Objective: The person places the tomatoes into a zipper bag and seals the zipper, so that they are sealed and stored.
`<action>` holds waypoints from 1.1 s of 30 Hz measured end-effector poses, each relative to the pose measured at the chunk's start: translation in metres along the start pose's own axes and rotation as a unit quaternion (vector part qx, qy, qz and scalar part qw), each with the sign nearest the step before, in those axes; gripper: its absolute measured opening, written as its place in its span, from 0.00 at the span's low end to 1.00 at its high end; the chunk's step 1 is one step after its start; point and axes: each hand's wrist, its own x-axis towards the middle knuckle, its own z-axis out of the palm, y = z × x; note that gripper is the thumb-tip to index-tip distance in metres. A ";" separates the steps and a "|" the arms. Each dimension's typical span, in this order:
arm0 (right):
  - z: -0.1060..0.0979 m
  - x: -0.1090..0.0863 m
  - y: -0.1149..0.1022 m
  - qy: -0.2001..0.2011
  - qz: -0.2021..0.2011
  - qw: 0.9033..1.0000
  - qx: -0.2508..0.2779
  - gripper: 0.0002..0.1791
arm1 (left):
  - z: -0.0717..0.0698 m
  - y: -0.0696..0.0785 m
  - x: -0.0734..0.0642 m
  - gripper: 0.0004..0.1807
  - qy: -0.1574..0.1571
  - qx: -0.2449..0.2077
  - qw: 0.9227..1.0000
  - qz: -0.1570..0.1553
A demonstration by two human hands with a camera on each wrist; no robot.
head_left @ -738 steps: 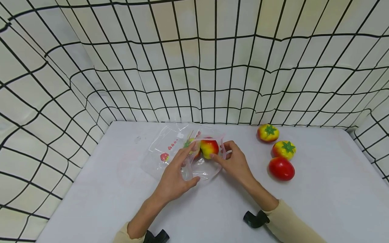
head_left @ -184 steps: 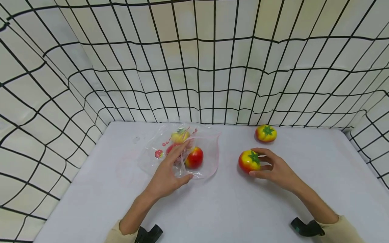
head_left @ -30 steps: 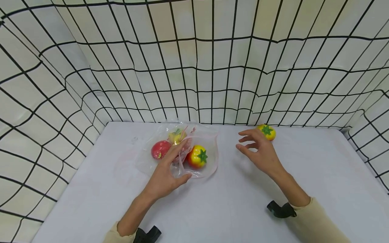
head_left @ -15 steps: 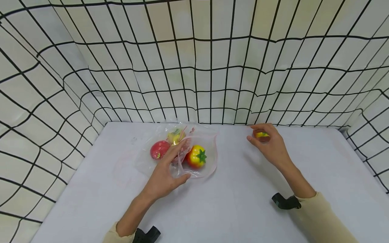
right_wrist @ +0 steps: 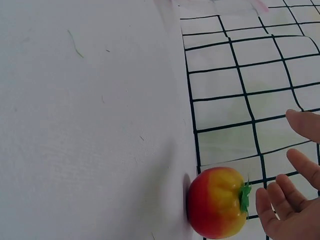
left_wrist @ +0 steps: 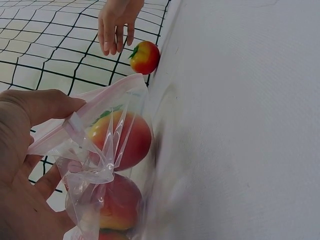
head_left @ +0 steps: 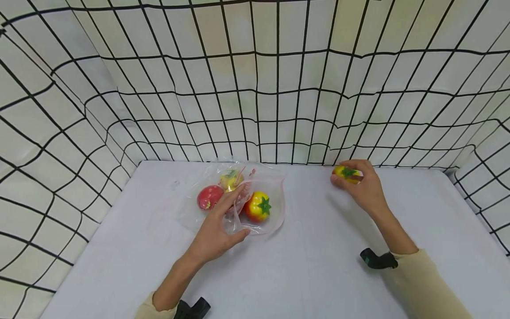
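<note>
A clear plastic zip bag [head_left: 275, 223] with a pink rim and printed strawberries lies left of centre. Toy tomatoes show through it: a red one [head_left: 210, 197], a yellowish one [head_left: 231, 180] and a red-yellow one [head_left: 257, 207] at the mouth. My left hand [head_left: 217, 230] keeps its fingers spread at the lifted lip, thumb apart; part of its fingers is hidden behind plastic [left_wrist: 92, 172]. Another toy tomato [head_left: 345, 172] rests near the back edge. Over it is my right hand [head_left: 368, 188], and the right wrist view shows a gap between the tomato [right_wrist: 217, 202] and the fingers.
Black wire netting [head_left: 279, 106] over pale cloth rises behind the white table [head_left: 303, 266] and along both sides. The netting's lower edge runs close behind the lone tomato. Black camera mounts [head_left: 378, 259] sit at my wrists.
Of three tomatoes at the right earlier, one is left there; more lie in the bag. Within the last second my right hand has moved right, over that tomato. My left hand stays at the bag.
</note>
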 end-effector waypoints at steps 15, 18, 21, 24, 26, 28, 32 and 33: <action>-0.002 0.008 0.008 -0.014 0.063 0.998 0.007 0.35 | 0.001 -0.001 -0.001 0.57 0.000 0.006 1.000 -0.006; -0.003 0.008 0.010 -0.010 0.065 0.998 0.000 0.35 | 0.001 -0.001 -0.001 0.56 -0.001 0.002 1.000 -0.004; -0.004 0.008 0.013 -0.006 0.062 0.998 -0.003 0.33 | 0.002 -0.002 -0.001 0.56 -0.002 -0.002 1.000 -0.002; -0.007 0.008 0.015 -0.004 0.062 0.998 -0.008 0.32 | 0.002 -0.002 -0.001 0.56 -0.003 -0.003 1.000 -0.002; -0.008 0.009 0.017 -0.004 0.064 0.998 -0.013 0.32 | 0.001 -0.002 -0.001 0.56 -0.003 -0.002 1.000 -0.002; -0.010 0.009 0.018 -0.004 0.068 0.997 -0.018 0.32 | 0.001 -0.001 -0.001 0.56 -0.003 -0.001 1.000 -0.004; -0.012 0.010 0.022 -0.005 0.079 0.997 -0.027 0.33 | 0.001 -0.001 -0.001 0.56 -0.003 -0.002 1.000 -0.006; -0.012 0.011 0.022 -0.006 0.082 0.996 -0.029 0.33 | 0.001 -0.001 0.000 0.56 -0.002 -0.002 1.000 -0.005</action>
